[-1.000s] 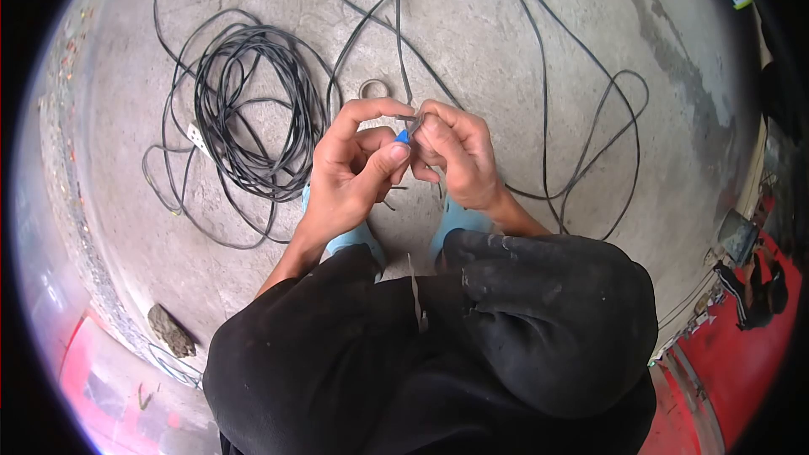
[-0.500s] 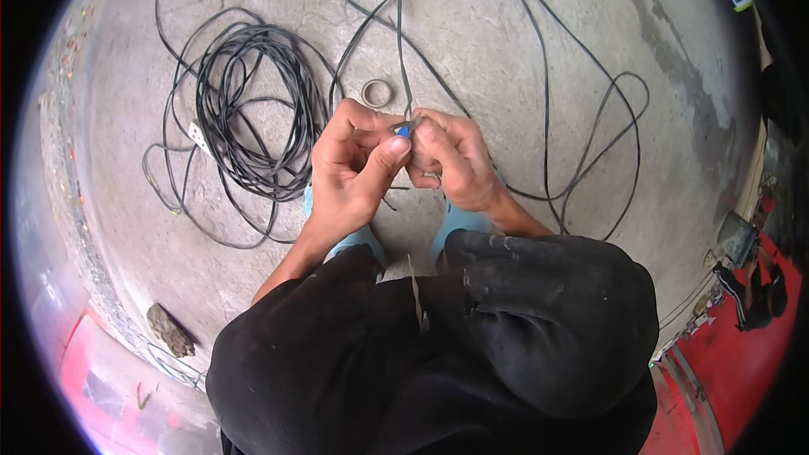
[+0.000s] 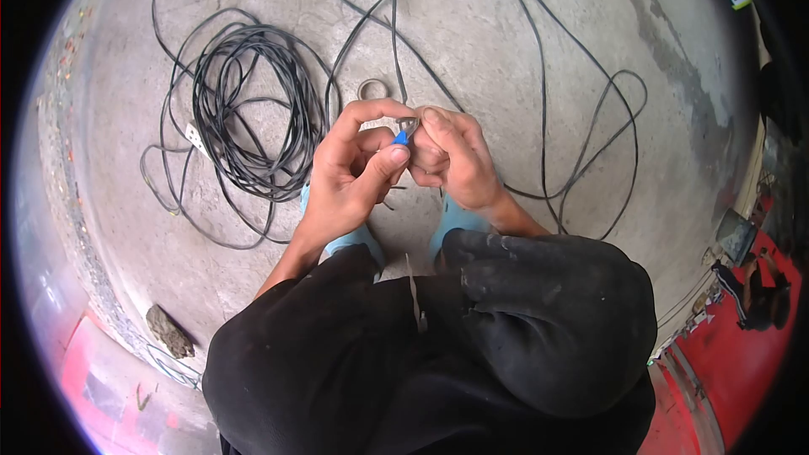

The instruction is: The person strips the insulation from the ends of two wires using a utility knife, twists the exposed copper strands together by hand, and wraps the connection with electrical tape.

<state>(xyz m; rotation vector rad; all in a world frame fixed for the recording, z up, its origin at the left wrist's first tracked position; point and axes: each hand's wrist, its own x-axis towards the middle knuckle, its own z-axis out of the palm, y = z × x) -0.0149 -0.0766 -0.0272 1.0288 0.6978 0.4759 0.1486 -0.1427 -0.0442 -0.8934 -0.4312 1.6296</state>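
Note:
Between my fingertips, in front of my knees, is the end of a black cable (image 3: 399, 59) that runs up across the floor. A small blue piece (image 3: 400, 137) with a dull grey part beside it shows there; its exact kind is too small to make out. My left hand (image 3: 354, 156) is closed, pinching the blue piece between thumb and forefinger. Closed beside it, my right hand (image 3: 463, 160) pinches the cable end with thumb and forefinger. The fingers partly hide the join. Just beyond my left hand lies a ring-shaped roll of tape (image 3: 361, 91).
A coil of black cable (image 3: 206, 105) lies at the left, with a white socket (image 3: 195, 136) by it. Loose cable loops (image 3: 544, 101) spread over the concrete floor at the right. A stone (image 3: 168, 331) lies at lower left. My feet in light blue shoes (image 3: 459, 221) stand below my hands.
The blue piece has shifted slightly down and shows more between my fingers. My left thumb has moved a little lower, and the grey part is more exposed. Both hands keep their pinch.

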